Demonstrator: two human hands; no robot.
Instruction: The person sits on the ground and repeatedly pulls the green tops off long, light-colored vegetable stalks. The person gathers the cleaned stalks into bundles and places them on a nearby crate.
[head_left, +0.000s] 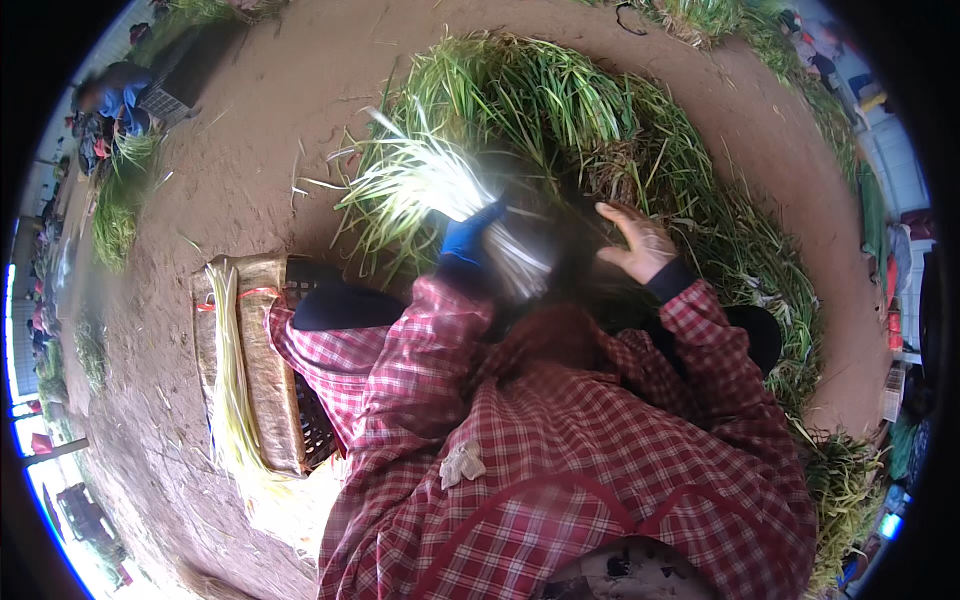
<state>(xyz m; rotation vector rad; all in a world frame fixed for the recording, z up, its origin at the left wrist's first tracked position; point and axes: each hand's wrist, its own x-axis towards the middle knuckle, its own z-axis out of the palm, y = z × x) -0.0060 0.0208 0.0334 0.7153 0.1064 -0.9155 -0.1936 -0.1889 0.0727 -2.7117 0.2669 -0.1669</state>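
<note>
My left hand (471, 234), in a blue glove, grips a bunch of long pale stalks (431, 176), perhaps blanched chives. Their leafy ends fan out up and to the left, and the lower ends point toward my lap. Bare and with fingers spread, my right hand (641, 244) is apart from the bunch, at the inner edge of the heap of green leafy stalks (525, 90). That heap curves around in front of me and down my right side. Dark blur hides what lies between my hands.
Left of me, a crate covered with tan sheeting (262, 360) carries a row of pale stalks (229, 352) and a red tie (255, 294). A person (120, 97) works at the far left beside a dark crate (169, 94). Bare earth floor (247, 150) surrounds the heap.
</note>
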